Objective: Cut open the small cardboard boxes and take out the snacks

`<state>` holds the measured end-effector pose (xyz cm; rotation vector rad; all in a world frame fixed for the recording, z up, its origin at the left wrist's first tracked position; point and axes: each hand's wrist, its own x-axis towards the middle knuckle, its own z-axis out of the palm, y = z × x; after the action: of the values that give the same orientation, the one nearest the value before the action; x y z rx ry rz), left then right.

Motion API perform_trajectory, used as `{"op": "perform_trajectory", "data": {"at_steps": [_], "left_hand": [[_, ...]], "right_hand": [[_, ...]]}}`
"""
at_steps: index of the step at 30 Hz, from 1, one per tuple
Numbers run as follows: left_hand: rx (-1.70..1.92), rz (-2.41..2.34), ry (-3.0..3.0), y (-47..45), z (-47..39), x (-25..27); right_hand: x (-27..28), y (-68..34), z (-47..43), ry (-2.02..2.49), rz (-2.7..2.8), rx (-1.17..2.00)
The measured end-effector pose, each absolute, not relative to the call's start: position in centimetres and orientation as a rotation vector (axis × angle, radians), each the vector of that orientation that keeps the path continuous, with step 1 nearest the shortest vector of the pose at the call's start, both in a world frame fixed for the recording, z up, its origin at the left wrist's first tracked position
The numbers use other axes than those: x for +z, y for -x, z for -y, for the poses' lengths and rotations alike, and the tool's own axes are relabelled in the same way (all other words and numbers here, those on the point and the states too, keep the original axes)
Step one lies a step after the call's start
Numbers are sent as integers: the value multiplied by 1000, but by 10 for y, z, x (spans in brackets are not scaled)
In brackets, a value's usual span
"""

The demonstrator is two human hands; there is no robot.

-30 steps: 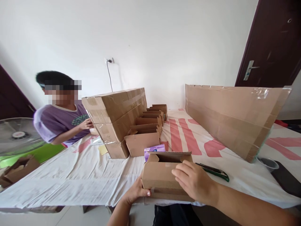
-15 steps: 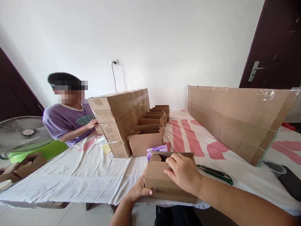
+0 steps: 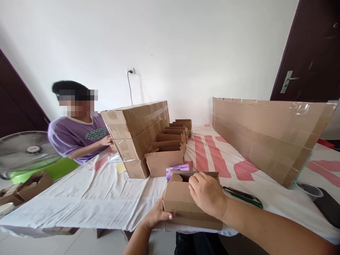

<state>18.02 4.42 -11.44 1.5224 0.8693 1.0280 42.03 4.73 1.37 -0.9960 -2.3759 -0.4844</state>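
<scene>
Cardboard box [image 3: 182,202] likely light and stiff, best held by its ends

The cloth-covered worktop [image 3: 98,209] carries the box at its near edge, top partly open, in front of the wearer. Its contents don't show, so weight is a guess. Walls should be firm and fairly grippy; the loose flaps would probably bend or crease under pressure. The right hand [image 3: 208,193] lies over the opening; whether its grip pinches anything is hidden. The left hand's [image 3: 156,214] grip is clamped on the left end, thumb in front: a sound hold.
</scene>
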Motion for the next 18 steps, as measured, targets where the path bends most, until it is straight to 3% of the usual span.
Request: {"op": "perform_trajectory", "data": {"at_steps": [7,14,18], "left_hand": [[1053,-856,-1495,-180,-44,-114],[1042,-870,-1517,-183,-42,-106],[1013,-957,-1468,-181,-41,-110]], "right_hand": [[6,-422,-51,983,2377,-499],[14,-455,-53,825,2160,-123],[11,-506,-53,843,2065,-147]]}}
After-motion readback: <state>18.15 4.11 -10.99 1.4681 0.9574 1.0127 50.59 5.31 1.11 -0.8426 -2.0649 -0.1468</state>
